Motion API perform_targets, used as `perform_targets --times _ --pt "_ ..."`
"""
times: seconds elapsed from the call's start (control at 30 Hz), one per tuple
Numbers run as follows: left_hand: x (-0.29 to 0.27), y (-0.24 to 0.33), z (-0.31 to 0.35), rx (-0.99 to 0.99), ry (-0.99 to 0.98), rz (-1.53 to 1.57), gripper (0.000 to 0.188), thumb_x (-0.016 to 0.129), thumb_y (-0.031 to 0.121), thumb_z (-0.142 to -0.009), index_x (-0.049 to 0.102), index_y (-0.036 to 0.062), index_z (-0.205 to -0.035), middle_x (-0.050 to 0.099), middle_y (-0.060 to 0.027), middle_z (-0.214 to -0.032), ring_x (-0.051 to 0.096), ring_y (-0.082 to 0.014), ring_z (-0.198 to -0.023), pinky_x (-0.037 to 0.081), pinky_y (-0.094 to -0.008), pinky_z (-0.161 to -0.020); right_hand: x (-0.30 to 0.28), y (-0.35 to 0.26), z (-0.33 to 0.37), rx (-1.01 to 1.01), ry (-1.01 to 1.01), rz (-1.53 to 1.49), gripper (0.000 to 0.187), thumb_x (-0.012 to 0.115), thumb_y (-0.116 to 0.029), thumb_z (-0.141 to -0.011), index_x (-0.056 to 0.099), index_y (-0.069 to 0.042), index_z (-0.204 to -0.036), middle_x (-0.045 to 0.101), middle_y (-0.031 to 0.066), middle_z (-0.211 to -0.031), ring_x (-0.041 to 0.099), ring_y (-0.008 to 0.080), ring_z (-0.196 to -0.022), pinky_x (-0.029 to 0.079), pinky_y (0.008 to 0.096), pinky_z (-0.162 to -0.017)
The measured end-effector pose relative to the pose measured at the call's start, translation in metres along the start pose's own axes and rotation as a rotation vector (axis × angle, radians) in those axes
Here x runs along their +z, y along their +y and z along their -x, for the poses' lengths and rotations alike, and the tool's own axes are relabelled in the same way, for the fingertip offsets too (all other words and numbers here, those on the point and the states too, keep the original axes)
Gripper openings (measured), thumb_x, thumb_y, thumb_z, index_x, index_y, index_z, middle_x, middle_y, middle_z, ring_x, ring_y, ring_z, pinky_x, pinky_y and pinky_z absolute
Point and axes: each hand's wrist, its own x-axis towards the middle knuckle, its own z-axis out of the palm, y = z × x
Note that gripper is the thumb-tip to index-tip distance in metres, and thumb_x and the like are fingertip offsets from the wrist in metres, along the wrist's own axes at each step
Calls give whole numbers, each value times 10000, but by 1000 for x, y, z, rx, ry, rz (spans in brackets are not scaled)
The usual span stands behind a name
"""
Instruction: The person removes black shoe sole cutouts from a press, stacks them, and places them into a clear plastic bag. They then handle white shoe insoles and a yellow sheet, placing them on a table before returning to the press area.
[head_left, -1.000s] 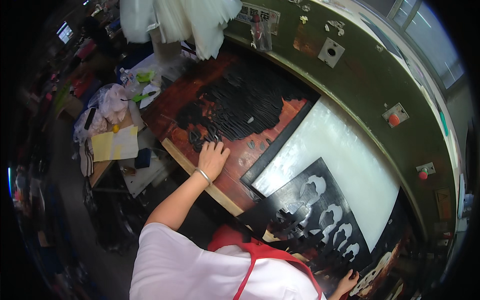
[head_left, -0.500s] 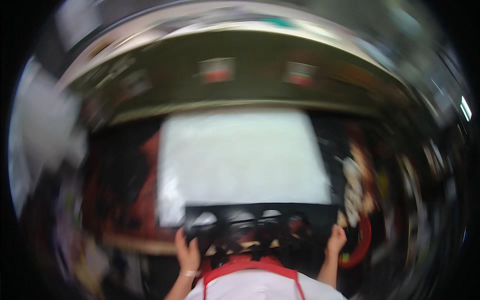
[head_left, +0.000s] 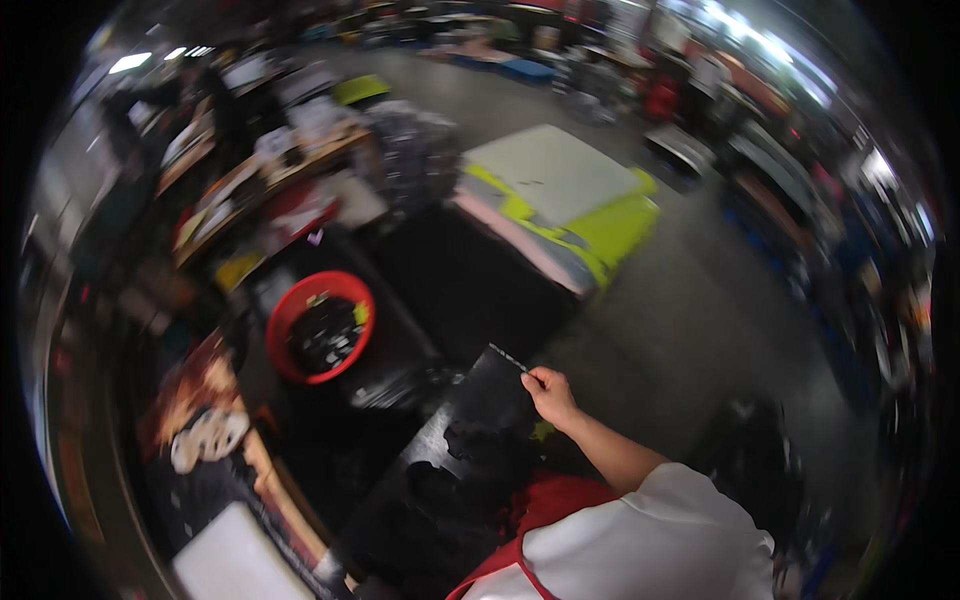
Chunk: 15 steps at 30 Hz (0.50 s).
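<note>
A black sheet with cut-outs is held before the red apron.
So that the cut parts are not torn, its edges should be supported evenly, as it seems thin. Its far corner is pinched by the right hand, thumb and curled fingers nearly closed; the left hand is not seen. Beyond, a red basin of dark scraps is placed; farther, a pale-topped stack.

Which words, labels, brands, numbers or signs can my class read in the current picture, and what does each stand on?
None can be read.
Black sheet: pale marks along its edge near the right hand, too small and blurred to read.
Red tub: no lettering discernible.
</note>
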Motion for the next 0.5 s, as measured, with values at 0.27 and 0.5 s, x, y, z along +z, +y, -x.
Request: perform_targets --times 0.27,0.5 --pt "241 97 31 544 -722 -151 390 664 106 -890 559 -54 -1229 646 -171 -1110 599 -224 -964 483 -333 -879 -287 129 23 185 817 -184 249 610 -193 -923 605 26 -804 495 -30 -633 414 59 -615 361 271 -559" --pt "523 149 249 971 -1737 -4 437 552 44 -930 409 -31 -1336 541 -115 -1254 535 -158 -1099 431 -285 -934 -554 172 219 16 1749 -22 160 637 -129 -901 650 -16 -788 536 -72 -694 445 41 -666 394 225 -602"
